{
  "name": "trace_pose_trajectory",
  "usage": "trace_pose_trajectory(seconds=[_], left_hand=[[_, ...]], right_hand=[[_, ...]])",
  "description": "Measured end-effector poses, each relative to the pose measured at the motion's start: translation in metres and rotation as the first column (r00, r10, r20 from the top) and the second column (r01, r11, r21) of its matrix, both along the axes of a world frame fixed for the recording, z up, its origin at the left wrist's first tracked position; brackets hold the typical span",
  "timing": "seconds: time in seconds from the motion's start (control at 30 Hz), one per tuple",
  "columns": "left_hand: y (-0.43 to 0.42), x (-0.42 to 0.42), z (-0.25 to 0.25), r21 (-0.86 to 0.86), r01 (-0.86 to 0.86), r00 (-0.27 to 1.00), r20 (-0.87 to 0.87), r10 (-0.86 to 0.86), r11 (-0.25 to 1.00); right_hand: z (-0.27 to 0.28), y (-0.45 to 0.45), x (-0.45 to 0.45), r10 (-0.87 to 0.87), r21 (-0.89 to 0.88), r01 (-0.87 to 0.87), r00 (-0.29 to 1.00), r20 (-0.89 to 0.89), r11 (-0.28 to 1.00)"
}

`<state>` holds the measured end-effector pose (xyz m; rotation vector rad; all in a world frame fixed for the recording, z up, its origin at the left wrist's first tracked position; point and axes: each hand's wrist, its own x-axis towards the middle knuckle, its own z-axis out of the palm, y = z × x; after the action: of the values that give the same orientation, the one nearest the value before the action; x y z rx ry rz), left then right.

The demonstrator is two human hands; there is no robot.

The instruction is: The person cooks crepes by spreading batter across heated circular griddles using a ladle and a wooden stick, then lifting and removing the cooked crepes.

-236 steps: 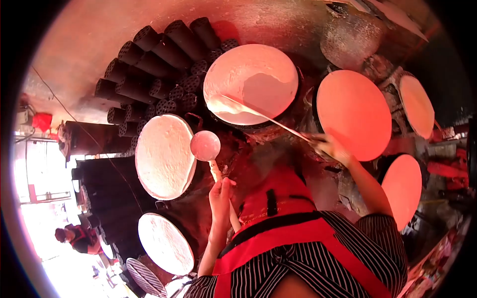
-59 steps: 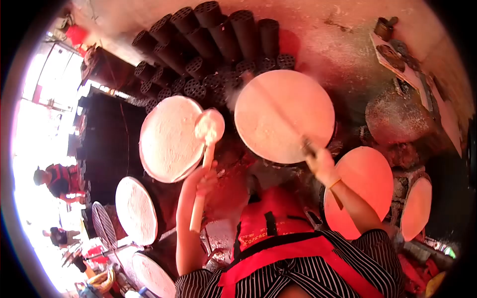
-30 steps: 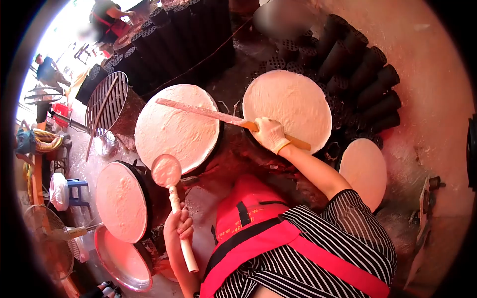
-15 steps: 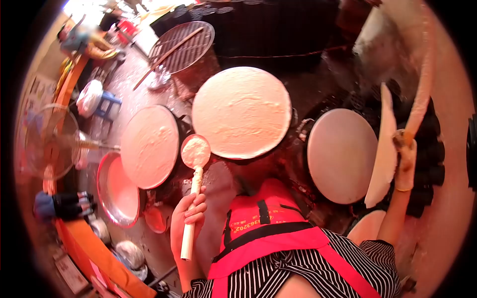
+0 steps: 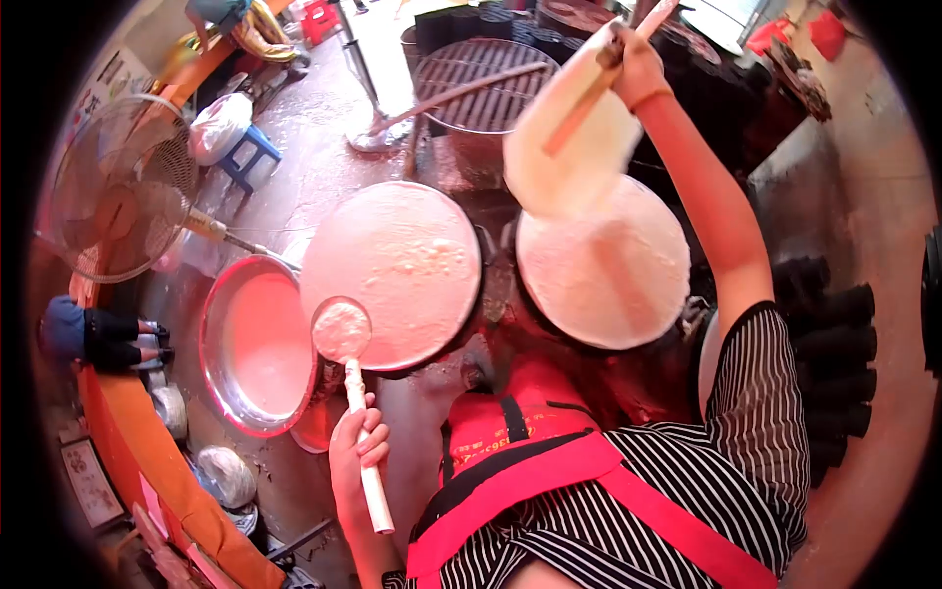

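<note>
My left hand [image 5: 361, 447] is wrapped round the pale handle of a ladle [image 5: 341, 329]. Pale batter sits in the ladle's bowl, which hangs over the near-left edge of a round pan [image 5: 392, 275] covered in lumpy batter. High up, my right hand [image 5: 643, 74] is closed round a wooden stick [image 5: 652, 18]. A broad, pale, flat piece [image 5: 564, 147] hangs there, blurred at its lower edge; whether it is a board or a sheet, I cannot tell. It overlaps the far part of a second batter-coated round pan [image 5: 601, 285].
A red-rimmed basin [image 5: 221, 398] of pale liquid stands left of the pans. Beyond are a round grate [image 5: 481, 83], a blue stool [image 5: 250, 157] and a standing fan [image 5: 123, 187]. Black cylinders [image 5: 834, 358] are stacked at right. Another person [image 5: 98, 332] is at far left.
My right hand has swung up and inward from the right, carrying the stick and pale flat piece above the right-hand pan. The ladle has shifted slightly left. The whole view has turned.
</note>
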<state>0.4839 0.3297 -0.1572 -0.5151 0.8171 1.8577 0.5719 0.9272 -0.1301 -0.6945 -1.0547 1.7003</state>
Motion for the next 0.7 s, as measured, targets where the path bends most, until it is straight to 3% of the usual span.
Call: trace_pose_trajectory(seconds=[0.07, 0.1, 0.17, 0.2, 0.23, 0.27, 0.3, 0.4, 0.43, 0.47, 0.53, 0.57, 0.6, 0.7], left_hand=[[-0.020, -0.026, 0.001, -0.001, -0.058, 0.998, 0.006, 0.058, 0.998], [-0.030, -0.037, 0.001, -0.001, -0.085, 0.996, 0.012, 0.085, 0.996], [-0.042, -0.058, 0.006, 0.018, -0.176, 0.982, 0.073, 0.174, 0.984], [-0.047, -0.067, 0.006, 0.030, -0.215, 0.972, 0.106, 0.211, 0.976], [-0.059, -0.075, 0.001, 0.105, -0.243, 0.962, 0.153, 0.225, 0.964], [-0.062, -0.079, 0.003, 0.116, -0.297, 0.944, 0.187, 0.273, 0.948], [-0.066, -0.083, 0.002, 0.113, -0.325, 0.935, 0.187, 0.302, 0.939], [-0.070, -0.088, 0.009, 0.065, -0.455, 0.874, 0.224, 0.432, 0.888], [-0.086, -0.091, -0.009, 0.155, -0.464, 0.868, 0.277, 0.413, 0.872], [-0.078, -0.086, 0.003, 0.128, -0.521, 0.838, 0.265, 0.478, 0.844], [-0.104, -0.089, -0.013, 0.213, -0.446, 0.871, 0.329, 0.365, 0.869], [-0.107, -0.088, -0.013, 0.190, -0.434, 0.876, 0.315, 0.364, 0.881], [-0.107, -0.090, -0.013, 0.150, -0.412, 0.888, 0.289, 0.359, 0.899], [-0.114, -0.105, -0.010, -0.067, -0.248, 0.966, 0.057, 0.252, 0.966]], right_hand=[[0.018, 0.023, -0.053, -0.012, 0.045, 0.019, 0.989, -0.148, 0.999], [0.009, 0.044, -0.065, -0.049, 0.255, 0.027, 0.996, 0.078, 0.967], [-0.009, 0.088, -0.089, -0.344, 0.633, -0.010, 0.833, 0.434, 0.774], [-0.010, 0.087, -0.096, -0.241, 0.510, 0.019, 0.896, 0.373, 0.860], [-0.021, 0.078, -0.102, -0.081, 0.226, 0.037, 0.979, 0.189, 0.974], [-0.036, 0.074, -0.108, -0.038, 0.050, 0.033, 0.993, 0.109, 0.998], [-0.056, 0.072, -0.115, -0.045, -0.016, 0.048, 0.991, 0.123, 0.999], [-0.178, 0.105, -0.143, -0.266, -0.053, 0.298, 0.907, 0.327, 0.953], [-0.199, 0.096, -0.143, -0.300, -0.195, 0.373, 0.898, 0.323, 0.907], [-0.211, 0.082, -0.146, -0.287, -0.332, 0.398, 0.897, 0.336, 0.855], [-0.250, 0.056, -0.149, -0.372, -0.424, 0.499, 0.860, 0.350, 0.756], [-0.326, 0.088, -0.145, -0.377, -0.306, 0.607, 0.738, 0.560, 0.733], [-0.309, 0.064, -0.144, -0.437, -0.424, 0.666, 0.734, 0.520, 0.614], [-0.310, 0.048, -0.147, -0.471, -0.409, 0.686, 0.718, 0.512, 0.602]])
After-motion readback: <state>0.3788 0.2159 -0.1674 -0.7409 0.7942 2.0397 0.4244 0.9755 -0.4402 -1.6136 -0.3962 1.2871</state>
